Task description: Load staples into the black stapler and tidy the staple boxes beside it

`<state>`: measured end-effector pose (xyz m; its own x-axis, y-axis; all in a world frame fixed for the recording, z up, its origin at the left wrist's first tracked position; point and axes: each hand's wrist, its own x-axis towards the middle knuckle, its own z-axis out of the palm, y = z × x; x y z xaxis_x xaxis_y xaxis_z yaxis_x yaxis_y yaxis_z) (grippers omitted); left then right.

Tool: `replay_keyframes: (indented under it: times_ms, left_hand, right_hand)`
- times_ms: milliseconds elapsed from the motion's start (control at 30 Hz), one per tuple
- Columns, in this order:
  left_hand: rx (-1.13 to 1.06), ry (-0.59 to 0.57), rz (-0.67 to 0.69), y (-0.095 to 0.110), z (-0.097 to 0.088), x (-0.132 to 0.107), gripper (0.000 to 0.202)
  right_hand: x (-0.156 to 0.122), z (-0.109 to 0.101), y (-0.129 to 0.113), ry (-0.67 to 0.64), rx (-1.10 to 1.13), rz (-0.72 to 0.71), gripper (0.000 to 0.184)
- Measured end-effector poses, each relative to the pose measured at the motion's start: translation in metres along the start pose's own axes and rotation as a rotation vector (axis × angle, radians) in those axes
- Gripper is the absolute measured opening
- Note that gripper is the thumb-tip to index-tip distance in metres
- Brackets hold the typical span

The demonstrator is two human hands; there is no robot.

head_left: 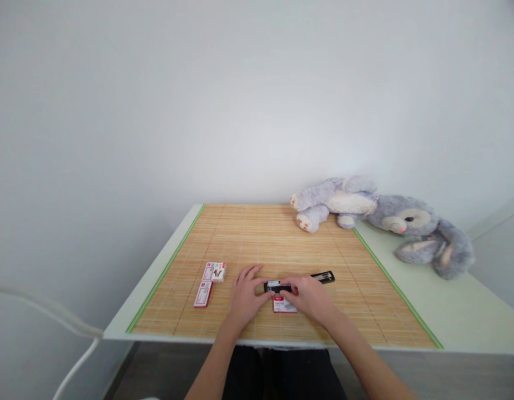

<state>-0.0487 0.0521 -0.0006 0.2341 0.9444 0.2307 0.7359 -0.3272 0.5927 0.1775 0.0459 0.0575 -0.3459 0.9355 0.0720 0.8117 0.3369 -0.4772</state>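
Observation:
A black stapler (323,276) lies opened out flat on the bamboo mat (257,239). A silvery strip, seemingly staples (274,284), shows in its left part. My left hand (246,294) grips the stapler's left end between thumb and fingertips. Over the stapler's middle is my right hand (309,297), its thumb and index finger closed on either side of the black body; anything small between them is hidden. Just below, a red and white staple box (284,305) lies flat, partly covered by the right hand's fingers.
Several small red and white boxes (203,294) sit together on the mat's left side, one showing a stapler picture (218,272). A grey plush rabbit (411,216) lies at the back right against the wall. A white cable (49,305) hangs at the table's left edge.

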Motion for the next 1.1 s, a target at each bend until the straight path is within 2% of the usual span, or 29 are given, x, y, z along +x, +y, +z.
replay_keyframes:
  times_ms: [100,200,233,300,367,467,567,733,900,1100]
  left_hand:
    - [-0.007,0.000,-0.002,0.001,-0.001,0.000,0.034]
    - [-0.016,-0.009,-0.006,0.003,-0.002,0.001,0.033]
    - [-0.018,-0.011,-0.009,0.003,-0.002,0.001,0.033]
    - [-0.021,-0.014,-0.017,0.005,-0.002,0.002,0.033]
    - [-0.022,-0.017,-0.019,0.005,-0.002,0.003,0.034]
    - [-0.016,-0.018,-0.011,0.004,-0.001,0.003,0.034]
    - [-0.008,-0.016,-0.007,0.003,-0.001,0.003,0.034]
    - [-0.004,-0.020,-0.005,0.002,-0.001,0.003,0.035]
    - [-0.010,-0.019,0.004,0.002,-0.001,0.002,0.038]
    - [-0.011,-0.010,0.009,0.002,0.000,0.002,0.037]
  right_hand:
    - [-0.014,-0.019,0.033,0.149,0.091,0.093,0.036]
    - [-0.031,-0.033,0.079,0.392,0.117,0.301,0.055]
    - [-0.036,-0.035,0.092,0.432,0.133,0.354,0.059]
    - [-0.043,-0.033,0.110,0.404,0.225,0.373,0.063]
    - [-0.043,-0.026,0.114,0.342,0.372,0.334,0.063]
    - [-0.033,-0.020,0.100,0.307,0.557,0.249,0.057]
    - [-0.016,-0.025,0.076,0.290,0.554,0.139,0.046]
    - [0.012,-0.036,0.031,0.171,0.253,0.001,0.040]
    - [0.031,-0.028,-0.009,0.020,-0.091,-0.054,0.037]
    - [0.039,-0.013,-0.024,-0.080,-0.201,-0.041,0.035]
